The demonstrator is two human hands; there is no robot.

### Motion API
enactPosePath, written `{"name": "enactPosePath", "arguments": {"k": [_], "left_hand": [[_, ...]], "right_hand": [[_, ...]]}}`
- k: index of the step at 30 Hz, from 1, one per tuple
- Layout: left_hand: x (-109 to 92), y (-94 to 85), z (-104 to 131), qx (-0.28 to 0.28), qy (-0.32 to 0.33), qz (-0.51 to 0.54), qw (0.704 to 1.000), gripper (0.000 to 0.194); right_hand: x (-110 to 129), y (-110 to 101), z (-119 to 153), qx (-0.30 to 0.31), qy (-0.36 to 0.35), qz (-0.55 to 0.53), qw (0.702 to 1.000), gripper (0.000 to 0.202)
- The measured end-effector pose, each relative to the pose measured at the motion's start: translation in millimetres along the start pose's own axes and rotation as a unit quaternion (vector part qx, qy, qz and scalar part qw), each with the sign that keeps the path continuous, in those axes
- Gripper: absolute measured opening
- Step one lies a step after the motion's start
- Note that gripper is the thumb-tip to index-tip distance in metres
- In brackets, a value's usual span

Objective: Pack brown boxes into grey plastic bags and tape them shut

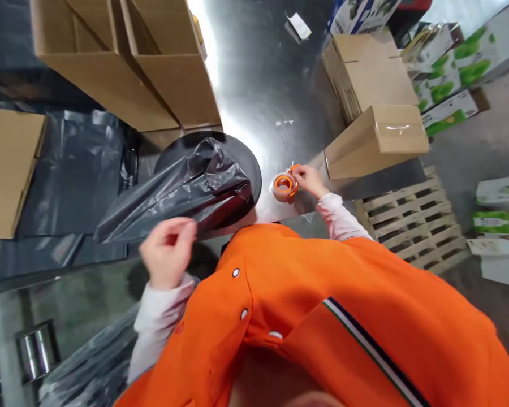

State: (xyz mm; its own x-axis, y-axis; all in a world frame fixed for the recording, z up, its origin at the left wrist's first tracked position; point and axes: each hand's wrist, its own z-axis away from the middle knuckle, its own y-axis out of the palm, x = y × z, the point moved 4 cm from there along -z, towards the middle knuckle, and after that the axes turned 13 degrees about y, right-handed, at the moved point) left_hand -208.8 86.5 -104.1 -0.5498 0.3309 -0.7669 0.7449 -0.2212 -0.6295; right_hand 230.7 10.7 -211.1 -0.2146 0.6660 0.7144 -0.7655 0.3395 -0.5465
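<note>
My right hand [310,180] is at the table's near edge, with its fingers closed on the orange end of a tape dispenser [284,187] that carries a roll of tape. My left hand [168,254] is raised in front of the table, thumb and fingertips pressed together; whatever they may pinch is too small to make out. Just beyond it lies a crumpled black plastic bag [186,183], spread over a round black disc [254,169]. The bag's loose end trails to the left, close to my left fingers.
Open cardboard boxes [152,85] stand at the back left, near a flat cardboard piece [8,169] on black plastic sheets [76,175]. To the right are stacked flat cartons [365,68], a taped box [377,141] and, on the floor, a wooden pallet [411,217]. The metal table [263,73] runs between.
</note>
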Motion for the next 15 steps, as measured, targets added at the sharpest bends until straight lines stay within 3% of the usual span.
{"name": "enactPosePath", "arguments": {"k": [2,4,6,8,11,13,15], "left_hand": [[-36.0,86.1,-19.7,0.151,0.05,0.091,0.983,0.033],[-65.5,169.5,-35.3,0.27,0.114,0.077,0.953,0.03],[-84.4,241.7,-46.4,0.354,0.149,0.0,0.923,0.04],[-95.7,295.8,-54.6,0.394,0.157,-0.06,0.903,0.061],[-102.6,340.5,-61.6,0.401,0.131,-0.101,0.901,0.074],[-104.2,348.3,-62.9,0.405,0.117,-0.113,0.9,0.071],[-106.0,338.3,-63.0,0.411,0.114,-0.116,0.897,0.077]], "right_hand": [[-24.4,-4.4,-4.0,-0.076,0.088,-0.101,0.988,0.009],[-43.7,-4.4,-5.8,-0.107,0.139,-0.162,0.971,0.011],[-59.1,-0.1,-3.1,-0.119,0.162,-0.196,0.96,0.011],[-75.4,9.6,5.2,-0.117,0.2,-0.24,0.943,0.008],[-98.3,28.0,24.3,-0.081,0.264,-0.312,0.909,0.015],[-108.2,34.6,36.3,-0.044,0.296,-0.358,0.885,0.021],[-110.9,33.5,43.2,0.0,0.316,-0.398,0.861,0.022]]}}
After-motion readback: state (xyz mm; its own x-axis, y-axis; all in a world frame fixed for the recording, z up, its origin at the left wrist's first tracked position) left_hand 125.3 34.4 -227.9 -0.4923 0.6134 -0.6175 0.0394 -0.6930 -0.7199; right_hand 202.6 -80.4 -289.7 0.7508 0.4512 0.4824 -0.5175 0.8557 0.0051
